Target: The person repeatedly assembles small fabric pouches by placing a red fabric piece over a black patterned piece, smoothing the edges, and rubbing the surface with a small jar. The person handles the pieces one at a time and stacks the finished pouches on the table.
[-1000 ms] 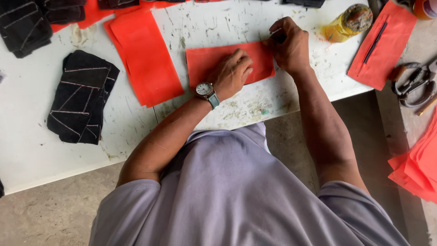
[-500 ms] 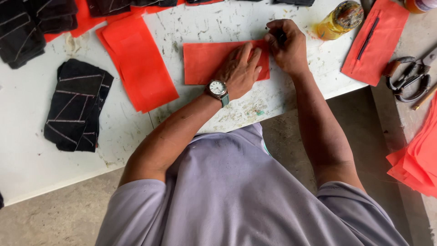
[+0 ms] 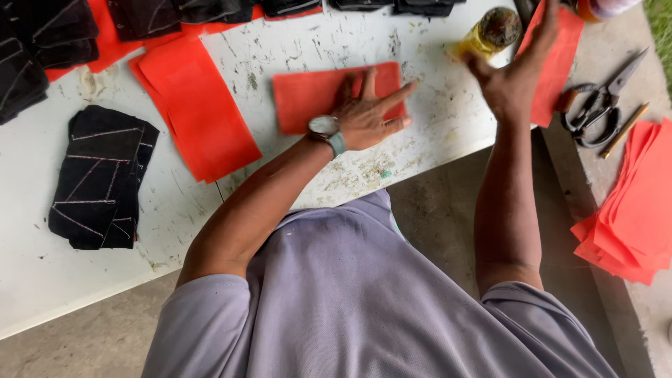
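My left hand (image 3: 369,112), with a wristwatch on the wrist, lies flat with fingers spread on a red rectangular sheet (image 3: 308,94) on the white scratched table (image 3: 175,210). My right hand (image 3: 514,70) is raised to the right of that sheet, fingers apart, over another red sheet (image 3: 556,66) and beside a small jar of yellow liquid (image 3: 490,33). Nothing shows in the right hand.
A larger red sheet stack (image 3: 196,105) lies left of the pressed sheet. Black stitched fabric pieces (image 3: 101,178) sit at far left and along the back edge. Scissors (image 3: 598,105) and a pencil (image 3: 624,129) rest at right, with a red sheet pile (image 3: 637,210) below them.
My right hand has left the red sheet's right end and moved right toward the jar, opening up. My left hand has flattened and spread on the sheet.
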